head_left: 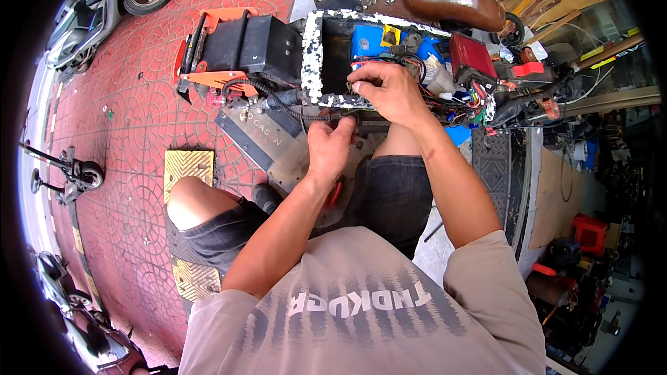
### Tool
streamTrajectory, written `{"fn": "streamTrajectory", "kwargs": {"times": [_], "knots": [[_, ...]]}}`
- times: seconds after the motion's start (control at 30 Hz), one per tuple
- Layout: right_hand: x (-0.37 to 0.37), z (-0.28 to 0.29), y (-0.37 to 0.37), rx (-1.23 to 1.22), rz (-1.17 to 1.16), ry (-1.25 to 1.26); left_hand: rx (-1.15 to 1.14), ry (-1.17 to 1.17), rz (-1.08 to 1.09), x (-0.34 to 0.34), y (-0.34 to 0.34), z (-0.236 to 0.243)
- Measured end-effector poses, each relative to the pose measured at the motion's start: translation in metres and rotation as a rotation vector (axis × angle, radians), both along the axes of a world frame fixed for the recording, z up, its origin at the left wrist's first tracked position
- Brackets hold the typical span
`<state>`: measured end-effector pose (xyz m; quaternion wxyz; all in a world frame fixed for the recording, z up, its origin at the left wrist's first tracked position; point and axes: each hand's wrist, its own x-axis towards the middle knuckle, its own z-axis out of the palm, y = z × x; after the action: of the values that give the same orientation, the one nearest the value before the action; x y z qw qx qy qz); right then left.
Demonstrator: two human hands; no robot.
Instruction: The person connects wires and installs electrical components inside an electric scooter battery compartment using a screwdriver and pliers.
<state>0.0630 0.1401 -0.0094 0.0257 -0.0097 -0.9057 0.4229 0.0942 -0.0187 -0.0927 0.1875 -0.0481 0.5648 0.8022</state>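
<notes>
An electric scooter's deck lies across in front of me, with an open battery box whose rim (313, 62) is coated in flaking white. My right hand (392, 90) is over the box's near edge, thumb and forefinger pinched; whatever small thing they hold is too small to name. Just below that edge, my left hand (330, 144) is closed against the outside of the deck, near a black corrugated cable sleeve (278, 105). Its fingertips are partly hidden, so what they grip cannot be made out. Inside the box sits a blue battery pack (367, 40) with wires beside it.
A red box (472, 55) and a bundle of coloured wires (479, 101) sit at the deck's right. To the left are a black case (267, 45) and orange brackets (219, 82). A brown fender (455, 10) lies beyond. Red-handled pliers (335, 193) show beneath my left forearm.
</notes>
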Motion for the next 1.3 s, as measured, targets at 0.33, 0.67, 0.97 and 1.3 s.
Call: {"fn": "streamTrajectory", "kwargs": {"times": [0.33,0.67,0.97,1.3], "knots": [[-0.002,-0.001,0.004,-0.132,-0.048,0.029,0.190,-0.089,0.009,-0.004,0.004,-0.009],[-0.008,-0.009,0.016,-0.182,-0.001,-0.061,0.018,-0.054,0.021,0.001,0.001,0.003],[-0.016,0.000,0.002,0.103,-0.027,-0.066,-0.152,-0.095,-0.137,-0.015,-0.018,0.001],[-0.013,-0.002,0.016,-0.206,0.024,-0.145,-0.053,-0.098,-0.247,-0.019,-0.029,0.005]]}}
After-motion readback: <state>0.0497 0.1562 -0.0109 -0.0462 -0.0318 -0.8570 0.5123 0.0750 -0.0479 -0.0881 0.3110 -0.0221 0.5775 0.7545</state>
